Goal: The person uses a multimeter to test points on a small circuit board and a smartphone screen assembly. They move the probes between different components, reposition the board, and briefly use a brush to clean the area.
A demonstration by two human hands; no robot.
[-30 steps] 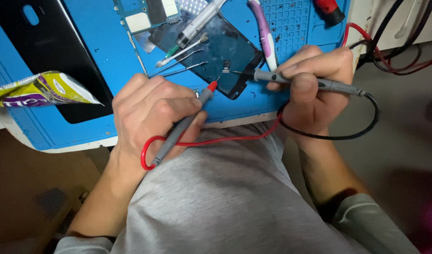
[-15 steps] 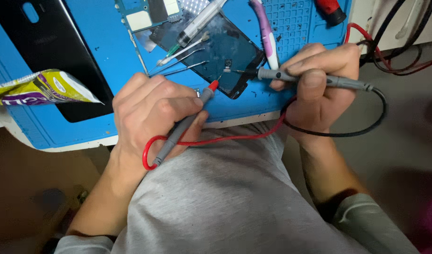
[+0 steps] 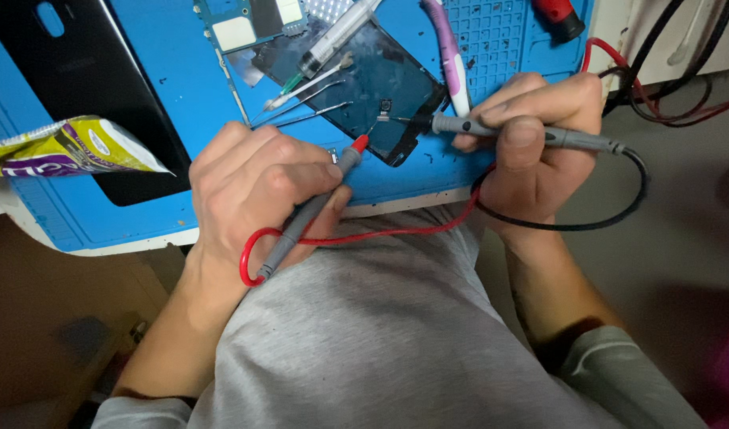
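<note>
My left hand (image 3: 257, 187) grips a grey test probe with a red tip (image 3: 333, 179); its red lead (image 3: 364, 236) loops below my wrist. My right hand (image 3: 535, 143) holds a grey probe with a black tip (image 3: 468, 127), trailing a black lead (image 3: 595, 218). Both metal points meet at a tiny component (image 3: 386, 106) lying on a dark phone screen panel (image 3: 372, 83) on the blue work mat (image 3: 182, 87). Tweezers (image 3: 305, 115) and a syringe (image 3: 341, 36) rest across the panel's left side.
A black phone back cover (image 3: 86, 71) lies on the mat's left, partly under a yellow and purple wrapper (image 3: 63, 147). A circuit board (image 3: 249, 20), a pink-handled tool (image 3: 452, 59) and a red-handled tool (image 3: 559, 16) sit at the top. Red and black cables (image 3: 658, 79) tangle at right.
My right hand and its black-tipped probe shifted slightly to the right and up. My left hand with the red-tipped probe stayed nearly still.
</note>
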